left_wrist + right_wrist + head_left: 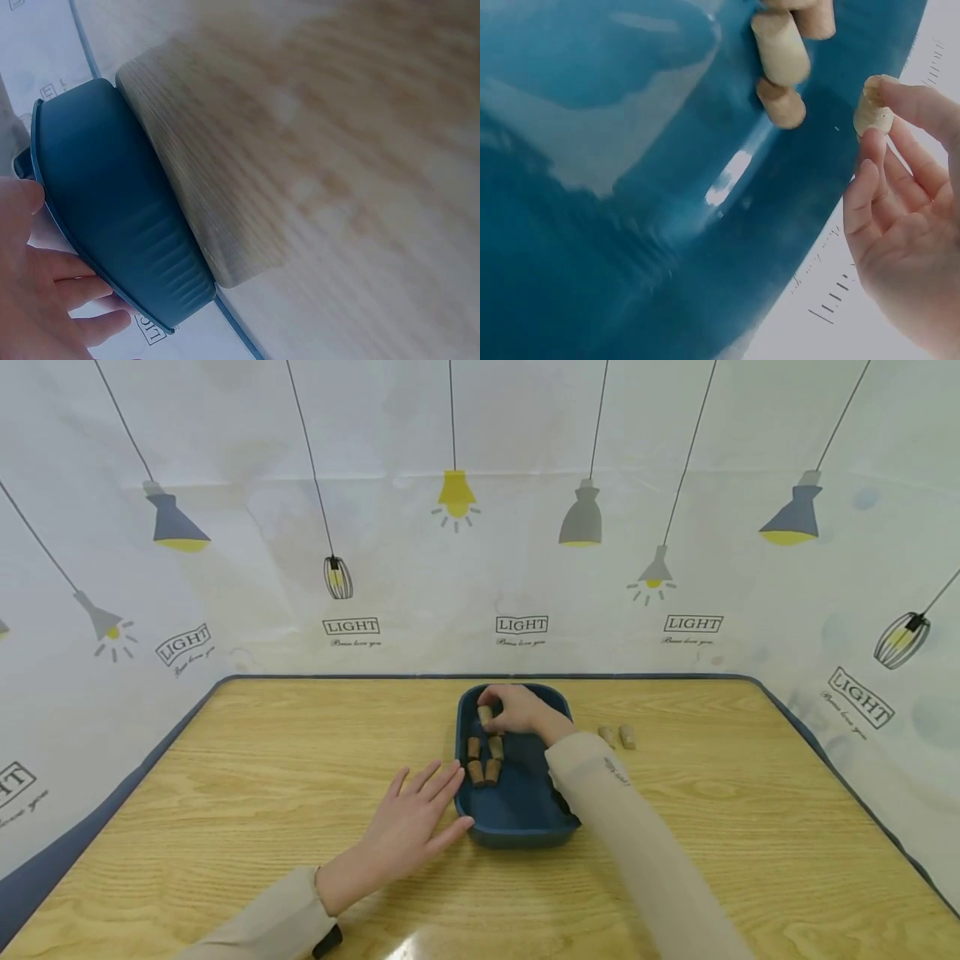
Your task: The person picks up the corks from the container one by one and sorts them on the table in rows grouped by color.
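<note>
My right hand (517, 708) pinches a pale cork stopper (485, 717) between thumb and fingers, over the far left part of a dark blue tray (517, 837). In the right wrist view the same cork stopper (874, 112) shows upright at the fingertips, above the tray wall. Below it in the head view, several corks stand in two columns along the tray's left side; one is a pale cork (497, 747) and one a brown cork (476, 773). My left hand (408, 827) lies with fingers spread, its fingertips at the tray's left rim (75, 238).
Two more pale corks, one of them a tapered cork (627, 737), are on the wooden table (300, 760) to the right of the tray. Behind the table hangs a white backdrop (405, 577) printed with lamps.
</note>
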Motion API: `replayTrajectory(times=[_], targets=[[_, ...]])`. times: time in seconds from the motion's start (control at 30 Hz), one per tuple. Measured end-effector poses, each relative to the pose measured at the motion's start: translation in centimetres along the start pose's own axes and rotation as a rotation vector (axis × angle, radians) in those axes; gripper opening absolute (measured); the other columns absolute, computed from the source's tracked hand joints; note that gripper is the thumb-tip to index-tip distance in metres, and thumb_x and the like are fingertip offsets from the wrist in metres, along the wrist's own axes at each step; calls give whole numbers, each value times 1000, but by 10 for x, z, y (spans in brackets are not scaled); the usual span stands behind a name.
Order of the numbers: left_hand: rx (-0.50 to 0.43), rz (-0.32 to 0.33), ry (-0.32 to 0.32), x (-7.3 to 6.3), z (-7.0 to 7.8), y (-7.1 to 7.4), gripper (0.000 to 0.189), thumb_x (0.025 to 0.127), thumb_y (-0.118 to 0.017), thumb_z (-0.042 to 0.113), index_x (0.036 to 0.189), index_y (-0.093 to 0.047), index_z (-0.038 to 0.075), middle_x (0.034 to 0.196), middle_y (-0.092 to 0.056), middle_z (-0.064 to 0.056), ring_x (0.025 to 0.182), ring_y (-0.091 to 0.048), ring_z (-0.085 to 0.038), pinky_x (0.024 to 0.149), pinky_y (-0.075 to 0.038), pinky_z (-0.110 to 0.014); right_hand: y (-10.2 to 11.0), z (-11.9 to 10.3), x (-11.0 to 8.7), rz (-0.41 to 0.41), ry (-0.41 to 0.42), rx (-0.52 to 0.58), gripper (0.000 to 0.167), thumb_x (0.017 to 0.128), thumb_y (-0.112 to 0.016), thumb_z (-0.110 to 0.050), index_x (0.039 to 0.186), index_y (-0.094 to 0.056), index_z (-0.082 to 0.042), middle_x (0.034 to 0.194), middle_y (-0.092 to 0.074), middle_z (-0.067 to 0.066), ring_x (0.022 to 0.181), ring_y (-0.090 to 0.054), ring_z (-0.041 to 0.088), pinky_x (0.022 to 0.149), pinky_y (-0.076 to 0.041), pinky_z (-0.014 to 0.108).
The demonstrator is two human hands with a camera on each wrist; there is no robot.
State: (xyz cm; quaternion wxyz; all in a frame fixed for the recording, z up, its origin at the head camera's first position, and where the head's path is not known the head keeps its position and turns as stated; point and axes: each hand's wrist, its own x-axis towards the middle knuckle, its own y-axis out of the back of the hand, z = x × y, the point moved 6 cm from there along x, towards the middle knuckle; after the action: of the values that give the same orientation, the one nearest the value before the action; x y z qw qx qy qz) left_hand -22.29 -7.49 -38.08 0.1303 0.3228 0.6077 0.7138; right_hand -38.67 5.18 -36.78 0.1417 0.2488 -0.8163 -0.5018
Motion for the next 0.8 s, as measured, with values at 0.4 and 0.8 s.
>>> replayTrajectory(times=[0.4,0.8], targets=[[5,1,8,0,-1,-1,63,91,-32,52,135,-38,7,138,-33,-6,125,-30,-26,95,-19,-54,36,-2,-15,20,84,-8,39,78,-66,-15,114,-55,-4,110,-55,10,104,-49,24,88,-36,37],[1,-9,14,0,0,-1,63,90,-34,52,135,-38,8,138,-33,-5,126,-28,-24,96,-19,-54,62,15,-40,17,88,0,39,78,-66,-15,114,-54,-1,111,-55,12,101,-50,26,79,-42,38]])
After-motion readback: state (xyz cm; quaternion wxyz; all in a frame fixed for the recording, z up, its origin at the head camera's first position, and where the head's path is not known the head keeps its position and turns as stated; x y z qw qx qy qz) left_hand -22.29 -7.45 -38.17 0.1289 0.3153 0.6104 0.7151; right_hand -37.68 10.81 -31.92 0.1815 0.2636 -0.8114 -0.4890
